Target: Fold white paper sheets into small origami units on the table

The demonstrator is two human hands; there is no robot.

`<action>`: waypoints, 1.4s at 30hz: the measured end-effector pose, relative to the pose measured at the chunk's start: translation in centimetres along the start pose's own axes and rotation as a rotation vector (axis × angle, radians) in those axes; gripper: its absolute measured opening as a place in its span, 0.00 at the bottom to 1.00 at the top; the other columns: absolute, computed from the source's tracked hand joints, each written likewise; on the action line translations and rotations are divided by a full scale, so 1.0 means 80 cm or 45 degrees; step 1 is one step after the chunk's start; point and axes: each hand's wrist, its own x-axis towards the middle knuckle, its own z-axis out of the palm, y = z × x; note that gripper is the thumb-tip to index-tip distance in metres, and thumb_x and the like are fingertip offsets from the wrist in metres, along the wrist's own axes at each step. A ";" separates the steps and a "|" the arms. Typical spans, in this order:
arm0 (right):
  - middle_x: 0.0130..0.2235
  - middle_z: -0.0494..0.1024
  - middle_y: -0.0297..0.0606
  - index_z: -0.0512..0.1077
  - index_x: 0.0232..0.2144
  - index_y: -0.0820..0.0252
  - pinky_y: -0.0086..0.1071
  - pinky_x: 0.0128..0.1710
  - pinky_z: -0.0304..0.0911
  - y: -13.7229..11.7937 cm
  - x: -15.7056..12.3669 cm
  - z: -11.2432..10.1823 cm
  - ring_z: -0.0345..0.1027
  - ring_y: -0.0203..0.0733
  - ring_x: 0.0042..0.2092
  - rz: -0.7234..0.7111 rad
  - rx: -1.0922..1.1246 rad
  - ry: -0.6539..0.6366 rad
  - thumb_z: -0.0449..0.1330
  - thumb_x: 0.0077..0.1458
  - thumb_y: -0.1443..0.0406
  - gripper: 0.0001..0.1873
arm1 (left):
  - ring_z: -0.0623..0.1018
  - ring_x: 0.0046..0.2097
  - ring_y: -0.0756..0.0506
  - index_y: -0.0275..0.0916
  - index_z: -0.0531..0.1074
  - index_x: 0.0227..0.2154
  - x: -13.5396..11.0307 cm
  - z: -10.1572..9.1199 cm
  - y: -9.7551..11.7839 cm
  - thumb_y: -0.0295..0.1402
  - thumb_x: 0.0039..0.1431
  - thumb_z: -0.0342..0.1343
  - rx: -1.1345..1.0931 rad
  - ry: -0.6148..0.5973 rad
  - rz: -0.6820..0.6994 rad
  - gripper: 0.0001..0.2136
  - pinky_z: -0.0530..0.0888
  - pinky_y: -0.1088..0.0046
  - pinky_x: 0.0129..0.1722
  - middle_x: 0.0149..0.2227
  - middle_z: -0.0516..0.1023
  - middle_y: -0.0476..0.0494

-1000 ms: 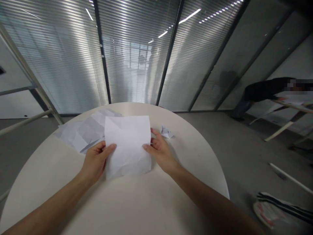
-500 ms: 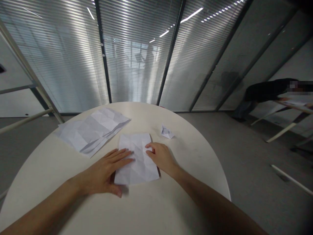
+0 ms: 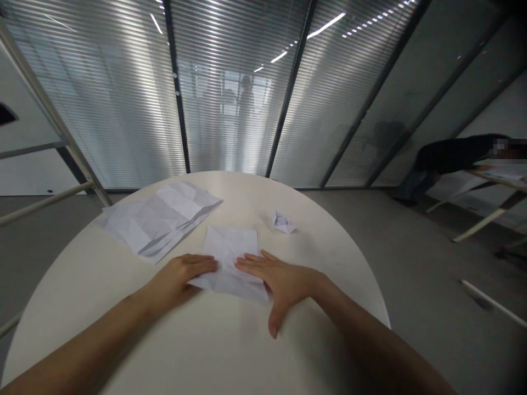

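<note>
A creased, folded sheet of white paper (image 3: 233, 241) lies on the table in front of me, its near edge flared outward. My left hand (image 3: 179, 277) is at its left side, fingers pressed together over the edge; the thumb is hidden. From the right, my right hand (image 3: 286, 277) rests on the paper with its fingers stretched flat and its thumb spread out toward me. A small folded paper piece (image 3: 283, 222) stands beyond my right hand, apart from it.
Several creased white sheets (image 3: 160, 216) overlap at the left of the round white table (image 3: 197, 351). A metal frame (image 3: 78, 164) stands to the left, with a glass wall with blinds (image 3: 230, 120) behind. At the far right a person (image 3: 448, 156) bends over another table.
My right hand has opened from a curled pinch and now lies flat on the paper. My left hand's fingers have drawn together at the left edge, and the paper's near part has spread sideways.
</note>
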 end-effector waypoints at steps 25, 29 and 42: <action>0.64 0.54 0.38 0.53 0.61 0.51 0.49 0.62 0.42 -0.007 0.055 0.041 0.44 0.47 0.65 0.231 -0.567 0.716 0.49 0.61 0.62 0.26 | 0.61 0.62 0.41 0.51 0.62 0.57 0.013 0.020 -0.002 0.26 0.61 0.43 0.356 -0.002 -0.125 0.22 0.60 0.51 0.59 0.61 0.61 0.47; 0.64 0.54 0.39 0.52 0.62 0.52 0.54 0.61 0.43 -0.004 0.049 0.042 0.48 0.48 0.64 0.277 -0.531 0.578 0.41 0.64 0.58 0.25 | 0.60 0.63 0.40 0.52 0.59 0.59 0.011 0.016 0.000 0.36 0.65 0.41 0.374 -0.028 -0.182 0.20 0.57 0.49 0.59 0.63 0.58 0.44; 0.60 0.64 0.40 0.63 0.56 0.51 0.50 0.60 0.47 0.017 0.018 0.030 0.56 0.47 0.61 0.448 -0.429 0.663 0.50 0.61 0.61 0.21 | 0.57 0.64 0.36 0.41 0.54 0.61 -0.008 0.015 -0.015 0.47 0.61 0.45 0.375 0.091 -0.326 0.28 0.58 0.52 0.60 0.63 0.56 0.34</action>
